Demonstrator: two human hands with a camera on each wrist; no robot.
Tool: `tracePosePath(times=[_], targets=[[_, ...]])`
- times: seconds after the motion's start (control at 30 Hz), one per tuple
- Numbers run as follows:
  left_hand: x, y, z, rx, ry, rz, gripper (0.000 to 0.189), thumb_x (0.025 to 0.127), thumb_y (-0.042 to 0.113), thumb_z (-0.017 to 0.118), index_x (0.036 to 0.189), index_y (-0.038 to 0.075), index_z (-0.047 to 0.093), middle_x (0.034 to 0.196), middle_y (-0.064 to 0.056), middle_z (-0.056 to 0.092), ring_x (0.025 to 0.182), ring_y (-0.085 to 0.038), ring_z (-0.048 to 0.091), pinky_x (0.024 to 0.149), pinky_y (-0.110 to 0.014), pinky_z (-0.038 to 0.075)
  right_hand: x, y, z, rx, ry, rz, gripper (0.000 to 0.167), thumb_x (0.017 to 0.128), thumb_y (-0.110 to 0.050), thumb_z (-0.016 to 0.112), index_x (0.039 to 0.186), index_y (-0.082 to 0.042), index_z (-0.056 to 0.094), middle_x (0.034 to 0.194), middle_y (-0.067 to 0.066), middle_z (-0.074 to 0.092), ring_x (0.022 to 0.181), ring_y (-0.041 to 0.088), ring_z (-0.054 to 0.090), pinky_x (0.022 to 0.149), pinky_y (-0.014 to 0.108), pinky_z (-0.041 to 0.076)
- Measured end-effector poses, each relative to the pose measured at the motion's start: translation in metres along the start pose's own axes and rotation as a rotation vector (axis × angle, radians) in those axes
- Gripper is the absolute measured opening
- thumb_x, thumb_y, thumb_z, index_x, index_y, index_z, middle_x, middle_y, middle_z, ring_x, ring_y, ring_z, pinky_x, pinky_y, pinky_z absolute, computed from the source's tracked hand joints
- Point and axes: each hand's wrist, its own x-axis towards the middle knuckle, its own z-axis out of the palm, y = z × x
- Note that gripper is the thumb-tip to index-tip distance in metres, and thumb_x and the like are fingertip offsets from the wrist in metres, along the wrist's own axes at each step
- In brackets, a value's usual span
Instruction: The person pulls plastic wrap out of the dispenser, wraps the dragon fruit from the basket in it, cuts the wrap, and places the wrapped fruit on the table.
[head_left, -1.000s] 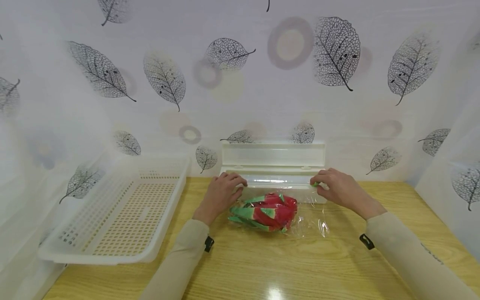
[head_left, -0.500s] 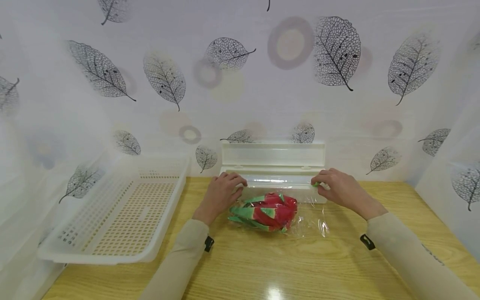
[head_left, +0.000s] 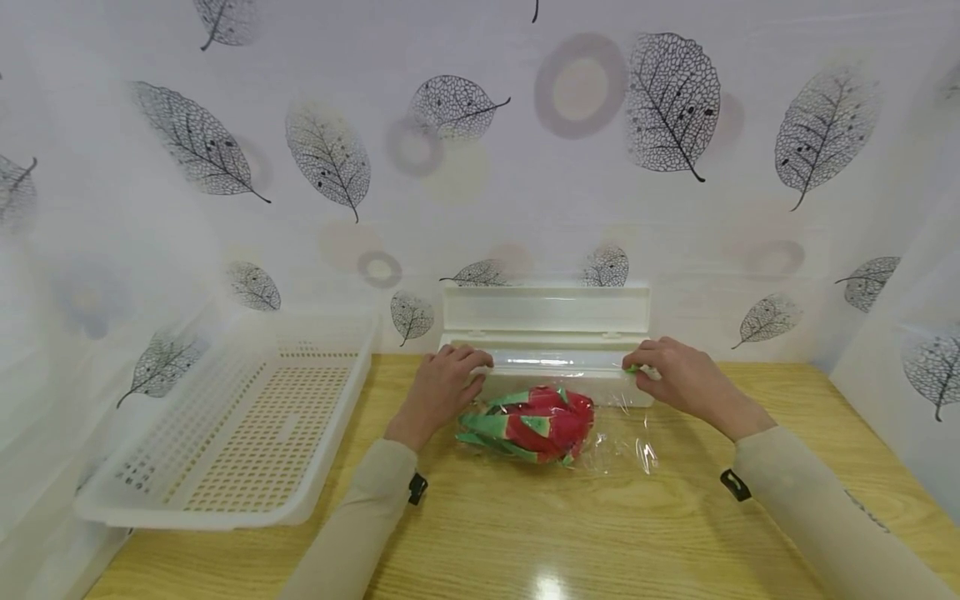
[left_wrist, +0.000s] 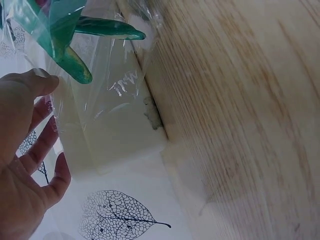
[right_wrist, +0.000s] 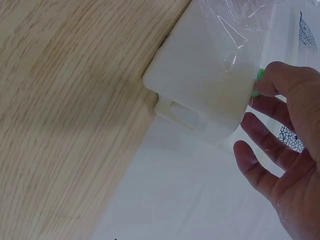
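A white cling film dispenser stands at the back of the table with its lid raised. My left hand grips its left end; in the left wrist view the thumb lies on the film at the edge, with the fingers behind. At the opposite end, my right hand pinches a small green slide cutter between thumb and forefinger. A red and green dragon fruit lies in front, covered by clear cling film that runs up to the dispenser.
A white perforated plastic basket stands on the left of the wooden table. Behind the dispenser rises a white leaf-print sheet, close to the raised lid.
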Motion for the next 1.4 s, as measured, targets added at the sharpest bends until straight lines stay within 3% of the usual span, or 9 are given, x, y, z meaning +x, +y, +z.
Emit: tracePosePath(times=[1.13, 1.4], targets=[[-0.0011, -0.002, 0.0007, -0.002, -0.005, 0.0, 0.015, 0.096, 0.021, 0.073, 0.11, 0.024, 0.074, 0.114, 0.003, 0.073, 0.099, -0.022, 0.066, 0.079, -0.043, 0.055, -0.0027, 0.0022, 0.0024, -0.013, 0.029, 0.012, 0.02, 0.085, -0.003, 0.075, 0.102, -0.014, 0.077, 0.096, 0.001, 0.074, 0.08, 0.02, 0.064, 0.063, 0.037, 0.054], [0.0004, -0.0008, -0.0006, 0.001, -0.016, -0.014, 0.015, 0.096, 0.022, 0.072, 0.111, 0.024, 0.075, 0.116, 0.003, 0.074, 0.1, -0.024, 0.067, 0.079, -0.046, 0.056, -0.0043, 0.0043, 0.0025, -0.009, 0.067, -0.002, 0.019, 0.084, -0.002, 0.076, 0.1, -0.012, 0.077, 0.095, 0.003, 0.075, 0.081, 0.022, 0.067, 0.064, 0.038, 0.056]])
